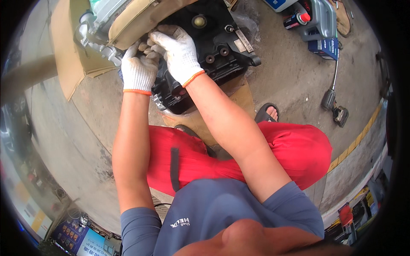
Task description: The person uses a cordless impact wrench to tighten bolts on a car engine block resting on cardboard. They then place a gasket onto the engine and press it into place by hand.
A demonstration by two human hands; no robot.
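Note:
My left hand (140,73) and my right hand (179,55) wear white knitted gloves with orange cuffs. They meet at the near left side of a black engine block (209,38). Fingers of both hands are curled and pressed together beside the lower edge of a tan, curved piece (134,24) that looks like cardboard or padding. What the fingertips pinch is hidden by the gloves and that piece. Left of my left hand are silvery-grey fittings (100,49). A round yellowish cap (199,21) sits on top of the engine block.
An open cardboard box (70,51) stands at the left. Flat cardboard (243,100) lies under the engine block. At the far right are a red-capped can (294,20), a grey jug (323,19), a blue box (322,49) and a long-necked cordless tool (333,102).

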